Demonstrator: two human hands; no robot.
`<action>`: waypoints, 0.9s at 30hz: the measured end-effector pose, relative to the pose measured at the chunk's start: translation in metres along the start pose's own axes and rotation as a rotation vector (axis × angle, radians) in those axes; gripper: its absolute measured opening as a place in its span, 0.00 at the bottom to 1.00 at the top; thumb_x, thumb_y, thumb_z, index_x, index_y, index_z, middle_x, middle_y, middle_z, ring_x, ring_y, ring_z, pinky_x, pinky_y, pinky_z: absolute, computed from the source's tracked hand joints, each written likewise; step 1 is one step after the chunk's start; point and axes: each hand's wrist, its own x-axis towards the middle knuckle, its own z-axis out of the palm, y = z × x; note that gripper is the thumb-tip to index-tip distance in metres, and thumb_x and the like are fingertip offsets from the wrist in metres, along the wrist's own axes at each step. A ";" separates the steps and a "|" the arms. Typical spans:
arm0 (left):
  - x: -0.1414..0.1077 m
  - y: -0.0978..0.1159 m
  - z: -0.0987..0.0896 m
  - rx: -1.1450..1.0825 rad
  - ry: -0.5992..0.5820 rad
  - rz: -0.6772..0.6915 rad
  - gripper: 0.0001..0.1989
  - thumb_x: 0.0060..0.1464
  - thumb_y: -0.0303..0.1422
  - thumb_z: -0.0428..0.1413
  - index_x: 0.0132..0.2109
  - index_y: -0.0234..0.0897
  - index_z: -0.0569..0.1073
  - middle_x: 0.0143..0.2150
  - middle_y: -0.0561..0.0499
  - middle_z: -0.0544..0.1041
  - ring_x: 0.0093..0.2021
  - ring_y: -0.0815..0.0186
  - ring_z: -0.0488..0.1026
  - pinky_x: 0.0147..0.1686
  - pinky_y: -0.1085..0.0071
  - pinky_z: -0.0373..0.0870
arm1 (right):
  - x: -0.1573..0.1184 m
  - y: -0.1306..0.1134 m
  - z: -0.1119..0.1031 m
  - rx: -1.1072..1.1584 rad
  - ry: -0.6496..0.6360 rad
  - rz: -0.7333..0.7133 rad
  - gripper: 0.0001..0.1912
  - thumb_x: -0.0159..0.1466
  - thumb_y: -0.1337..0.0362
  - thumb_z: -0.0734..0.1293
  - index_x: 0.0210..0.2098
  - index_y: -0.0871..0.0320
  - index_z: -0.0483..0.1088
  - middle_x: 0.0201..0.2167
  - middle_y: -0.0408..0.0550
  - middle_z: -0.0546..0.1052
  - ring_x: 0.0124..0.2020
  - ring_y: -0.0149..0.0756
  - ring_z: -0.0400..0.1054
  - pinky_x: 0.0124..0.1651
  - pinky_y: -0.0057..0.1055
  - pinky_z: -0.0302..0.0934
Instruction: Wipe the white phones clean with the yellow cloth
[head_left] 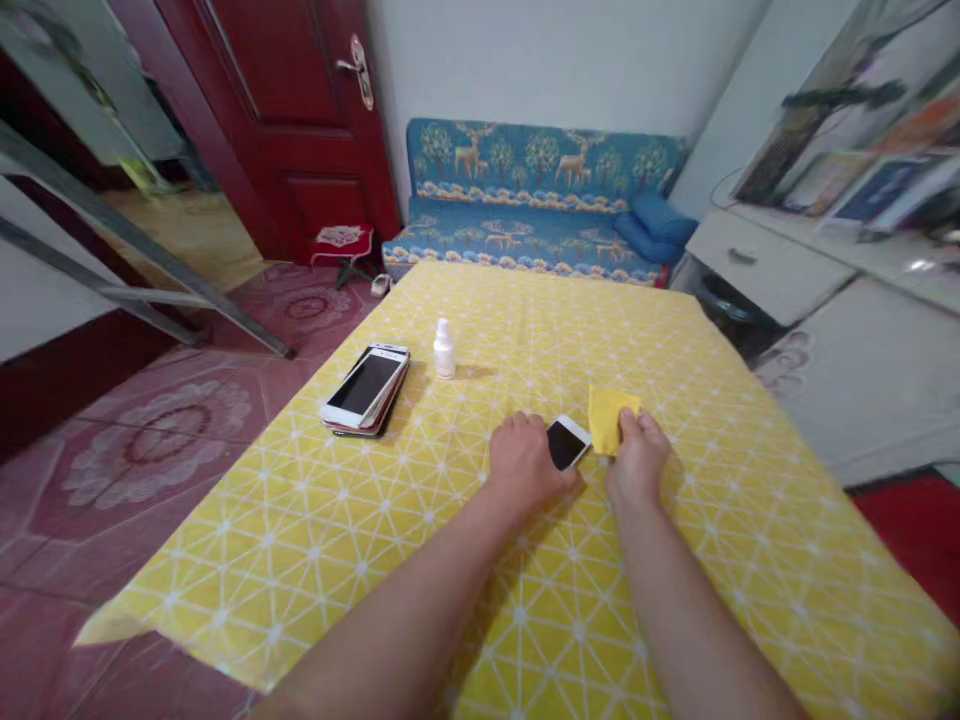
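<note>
Left grip [527, 462] clasping white phone [568, 443], right grip [640, 455] pinching yellow cloth [603, 420]; best keep phone flat, wipe lightly

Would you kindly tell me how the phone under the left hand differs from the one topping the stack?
The near phone is partly covered by the left hand, while the top phone shows its full screen. The near phone is beside the yellow cloth, which the right hand holds; the top phone lies on other phones. Both have white fronts and dark screens.
</note>
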 end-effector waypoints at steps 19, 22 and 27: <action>0.014 -0.022 0.010 -1.002 0.176 -0.227 0.23 0.38 0.38 0.67 0.39 0.40 0.65 0.32 0.51 0.73 0.30 0.63 0.73 0.32 0.68 0.66 | -0.005 -0.021 0.008 0.262 -0.025 0.266 0.16 0.45 0.63 0.76 0.31 0.58 0.70 0.30 0.41 0.76 0.29 0.29 0.71 0.27 0.22 0.65; 0.017 -0.022 0.006 -1.530 0.019 -0.315 0.24 0.42 0.37 0.67 0.43 0.38 0.64 0.34 0.50 0.75 0.30 0.62 0.76 0.32 0.66 0.71 | -0.005 -0.022 0.008 0.286 -0.062 0.317 0.17 0.44 0.68 0.76 0.33 0.58 0.71 0.32 0.42 0.78 0.32 0.30 0.73 0.31 0.23 0.67; 0.018 -0.025 0.001 -1.986 -0.282 -0.254 0.20 0.56 0.35 0.57 0.52 0.32 0.65 0.46 0.37 0.77 0.43 0.57 0.78 0.45 0.59 0.73 | -0.009 -0.021 0.009 0.249 -0.102 0.246 0.17 0.46 0.67 0.75 0.36 0.58 0.72 0.34 0.43 0.78 0.32 0.30 0.72 0.33 0.25 0.67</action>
